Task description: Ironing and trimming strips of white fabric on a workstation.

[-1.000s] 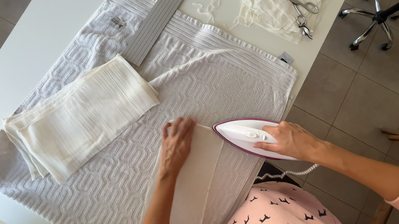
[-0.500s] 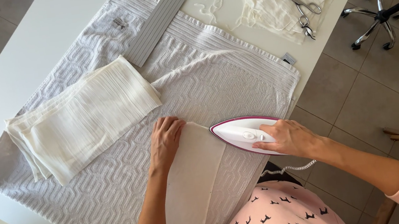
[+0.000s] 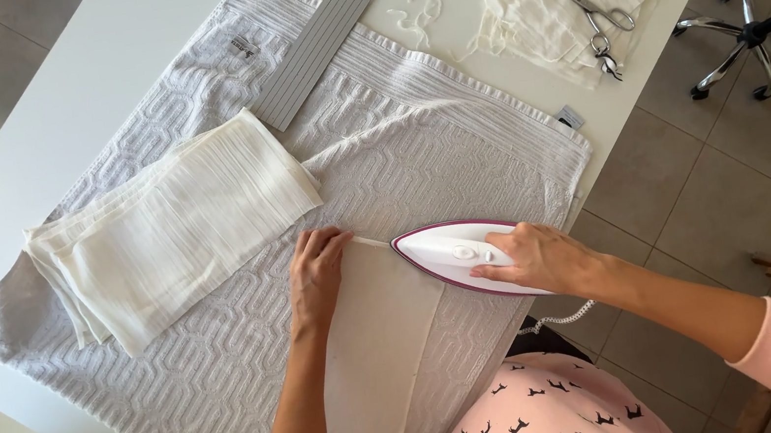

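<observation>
cloth strip: a plain cream fabric strip [image 3: 378,346] lies on the grey textured towel [image 3: 455,138]; its long axis runs from the person's lap up to the far end by the left fingers.
left hand: the left hand [image 3: 316,273] lies flat, fingers together, pinning the strip's far corner.
right hand: the right hand [image 3: 535,258] is wrapped around the white-and-purple iron [image 3: 454,249], nose pointing left at that pinned corner.
nearer hand: left, it's already on the cloth; the iron sits just beside the strip's right edge.
off to the side: a folded cream cloth stack [image 3: 174,229] lies left, and scissors [image 3: 592,15] are well apart at the table's far end.
</observation>
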